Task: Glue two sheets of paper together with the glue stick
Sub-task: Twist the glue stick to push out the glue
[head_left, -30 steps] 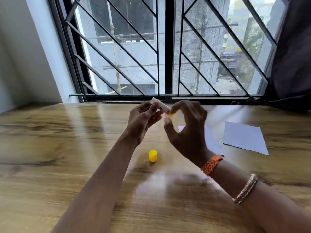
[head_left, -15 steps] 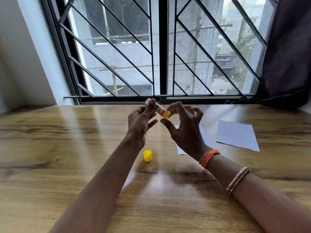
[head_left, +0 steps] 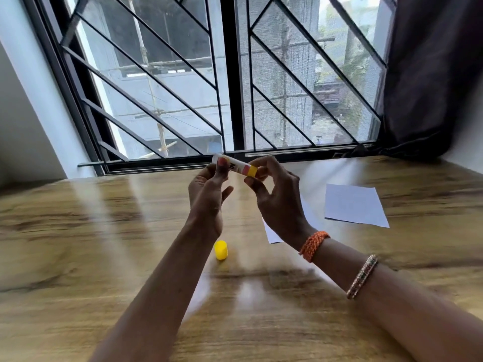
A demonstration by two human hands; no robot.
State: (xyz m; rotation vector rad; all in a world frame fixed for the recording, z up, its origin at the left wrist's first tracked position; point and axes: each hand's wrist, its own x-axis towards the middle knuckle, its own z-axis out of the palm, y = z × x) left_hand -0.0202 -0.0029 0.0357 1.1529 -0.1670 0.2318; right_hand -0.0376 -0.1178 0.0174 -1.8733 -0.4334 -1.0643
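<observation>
Above the table [head_left: 78,257], near its far edge, we held the glue stick [head_left: 235,167] raised: our left hand [head_left: 206,194] pinched the white end, our right hand [head_left: 277,197] pinched the yellow base. Its yellow cap [head_left: 221,250] stood on the table below. Two paper sheets [head_left: 352,205] lay toward the right edge, one partly hidden.

Table [head_left: 78,257] looks like glossy wood-grain, throwing glare streaks. Cap [head_left: 221,250] is smooth yellow plastic, glue stick [head_left: 235,167] has a smooth printed label. Sheets [head_left: 355,206] are matt white paper. Window bars [head_left: 235,74] look like dark matt metal, and the curtain [head_left: 431,74] is dark cloth.
</observation>
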